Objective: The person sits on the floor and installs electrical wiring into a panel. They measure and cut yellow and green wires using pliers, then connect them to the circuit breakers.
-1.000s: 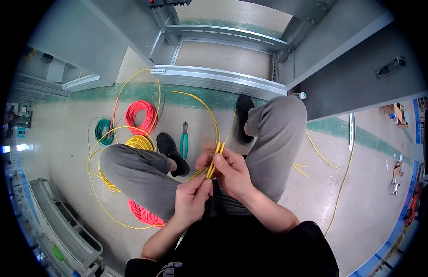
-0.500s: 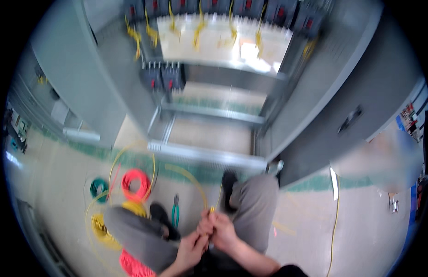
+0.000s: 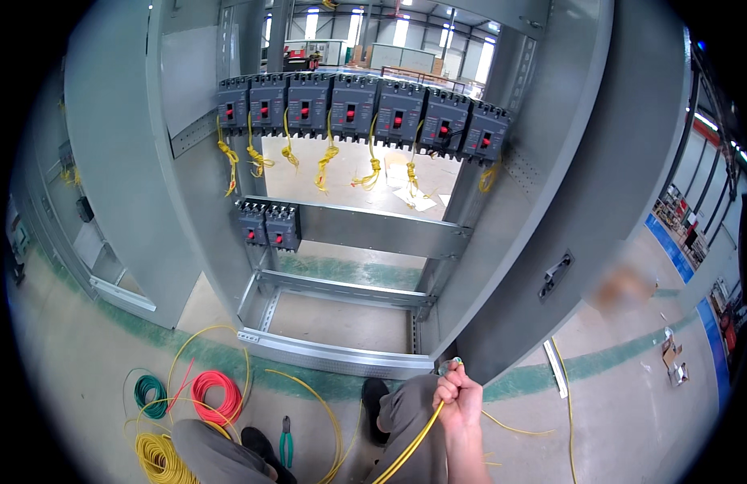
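My right hand (image 3: 458, 397) is closed in a fist around yellow wires (image 3: 412, 448), held in front of my right knee. The wires run from below the fist down to the lower edge of the picture. My left hand is out of view. Between my feet, green-handled pliers (image 3: 285, 448) lie on the floor. Left of them are a coil of red wire (image 3: 215, 395), a small green coil (image 3: 151, 396) and a yellow coil (image 3: 160, 461), partly behind my left leg. A loose yellow wire (image 3: 323, 401) curves over the floor.
Ahead stands an open grey metal cabinet (image 3: 349, 365) with a row of circuit breakers (image 3: 353, 109); knotted yellow wires (image 3: 326, 165) hang beneath them. Two more breakers (image 3: 268, 227) sit on a lower rail. The cabinet door (image 3: 543, 298) stands open at right, near a pale strip (image 3: 557, 369).
The view has tilted upward. My right hand has moved right and away from my left hand, holding the yellow wires. My left hand has gone out of view.
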A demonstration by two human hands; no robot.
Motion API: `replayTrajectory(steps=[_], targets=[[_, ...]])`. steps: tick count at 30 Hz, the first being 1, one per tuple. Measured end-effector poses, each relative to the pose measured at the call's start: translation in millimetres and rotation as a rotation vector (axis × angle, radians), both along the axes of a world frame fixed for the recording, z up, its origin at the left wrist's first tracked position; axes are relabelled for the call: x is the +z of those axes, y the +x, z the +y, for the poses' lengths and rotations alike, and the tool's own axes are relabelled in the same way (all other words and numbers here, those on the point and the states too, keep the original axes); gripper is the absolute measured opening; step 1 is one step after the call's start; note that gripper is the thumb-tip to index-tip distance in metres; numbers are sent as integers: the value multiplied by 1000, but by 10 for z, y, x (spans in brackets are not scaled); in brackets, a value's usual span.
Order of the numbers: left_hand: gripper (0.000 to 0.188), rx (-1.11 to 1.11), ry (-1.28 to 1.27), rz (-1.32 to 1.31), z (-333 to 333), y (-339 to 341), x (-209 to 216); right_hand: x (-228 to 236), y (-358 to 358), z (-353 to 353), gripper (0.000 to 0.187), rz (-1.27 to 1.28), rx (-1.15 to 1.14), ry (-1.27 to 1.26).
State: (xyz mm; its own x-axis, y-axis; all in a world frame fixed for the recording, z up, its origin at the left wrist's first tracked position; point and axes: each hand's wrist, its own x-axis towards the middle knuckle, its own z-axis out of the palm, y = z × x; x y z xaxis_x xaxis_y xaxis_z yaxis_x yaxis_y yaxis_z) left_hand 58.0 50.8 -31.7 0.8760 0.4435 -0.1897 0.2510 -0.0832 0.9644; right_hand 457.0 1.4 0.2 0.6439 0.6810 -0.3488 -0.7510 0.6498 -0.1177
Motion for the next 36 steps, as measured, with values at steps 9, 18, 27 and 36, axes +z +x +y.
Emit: replayTrajectory(steps=[9,18,27,36], targets=[[10,79,323,11,425,288,725,379,-136,-50,19,-176,-254,-16],[6,112,390,-60,234,193,564,680,-153,182,19,-270,-51,129],[8,42,681,-71,801,-67,1141,888,-370,446,28,-191,28,356],[6,-432,628,-217,1134,836,2128,1052,-1654,517,68,-1097,344,895]])
